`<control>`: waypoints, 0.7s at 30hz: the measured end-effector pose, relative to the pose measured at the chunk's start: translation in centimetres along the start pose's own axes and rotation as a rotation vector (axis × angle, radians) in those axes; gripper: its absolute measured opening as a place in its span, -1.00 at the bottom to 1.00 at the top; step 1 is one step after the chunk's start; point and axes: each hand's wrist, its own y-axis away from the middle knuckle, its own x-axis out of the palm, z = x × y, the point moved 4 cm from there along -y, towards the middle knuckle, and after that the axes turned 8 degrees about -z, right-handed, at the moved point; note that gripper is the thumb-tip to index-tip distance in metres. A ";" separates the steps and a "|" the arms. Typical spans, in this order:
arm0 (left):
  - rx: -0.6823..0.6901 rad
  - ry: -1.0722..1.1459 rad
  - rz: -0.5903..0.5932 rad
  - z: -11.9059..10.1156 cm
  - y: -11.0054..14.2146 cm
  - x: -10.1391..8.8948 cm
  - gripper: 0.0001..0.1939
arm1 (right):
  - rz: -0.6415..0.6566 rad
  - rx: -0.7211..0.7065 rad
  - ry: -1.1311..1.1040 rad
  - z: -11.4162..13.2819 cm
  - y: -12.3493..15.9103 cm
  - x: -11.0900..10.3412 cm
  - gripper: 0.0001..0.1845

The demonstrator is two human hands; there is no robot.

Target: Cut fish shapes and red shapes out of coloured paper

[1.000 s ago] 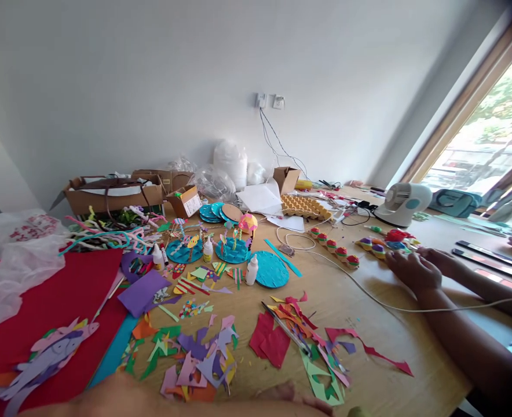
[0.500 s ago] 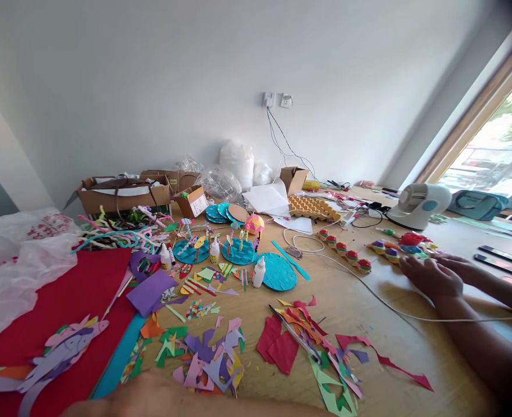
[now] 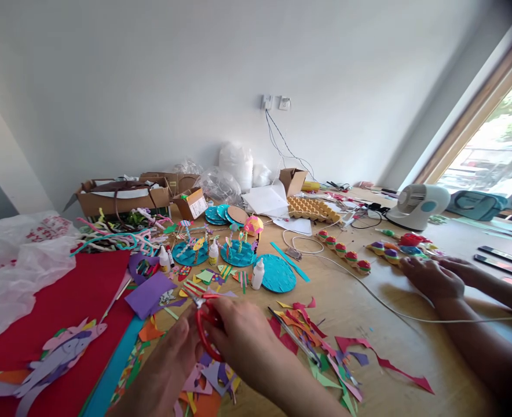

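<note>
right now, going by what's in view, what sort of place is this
Probably a craft workroom: coloured paper scraps lie strewn on a wooden table, the right hand holds red-handled scissors, and small white bottles, perhaps glue, stand near turquoise discs.

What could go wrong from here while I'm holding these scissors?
The scissors in the right hand might nick the left hand, which is very close by. Also, the white bottle standing upright beyond the hands could get knocked onto the blue disc beside it.
</note>
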 end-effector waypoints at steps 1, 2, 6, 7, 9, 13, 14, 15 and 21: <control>-0.015 0.037 -0.060 0.0 0.0 0.1 -0.52 | 0.078 0.002 0.069 0.2 0.0 0.8 -0.98; -0.028 0.073 -0.130 0.2 0.0 0.2 -0.53 | 0.163 -0.010 0.122 0.6 0.1 1.5 -0.91; -0.058 0.176 -0.311 0.3 -0.2 0.6 -0.55 | 0.226 -0.036 0.121 1.6 0.6 2.4 -0.79; -0.059 0.177 -0.310 -0.2 -0.3 0.7 -0.57 | 0.161 -0.052 0.049 1.8 0.9 2.1 -0.80; 0.020 0.159 -0.337 -2.0 -0.2 0.6 -0.64 | -0.062 -0.184 -0.180 2.4 1.6 0.9 -0.77; 0.229 0.105 -0.319 -6.0 0.4 1.0 -0.61 | -0.412 -0.381 -0.528 2.9 3.4 -1.0 -0.68; 0.247 0.099 -0.319 -6.8 0.5 1.2 -0.62 | -0.470 -0.395 -0.572 2.9 3.5 -1.3 -0.65; 0.270 0.103 -0.332 -7.5 0.6 1.2 -0.64 | -0.522 -0.401 -0.606 2.9 3.5 -1.6 -0.62; 0.639 0.129 -0.613 -13.8 2.2 0.2 -0.70 | -0.443 -0.070 -0.858 1.9 2.8 2.0 -0.82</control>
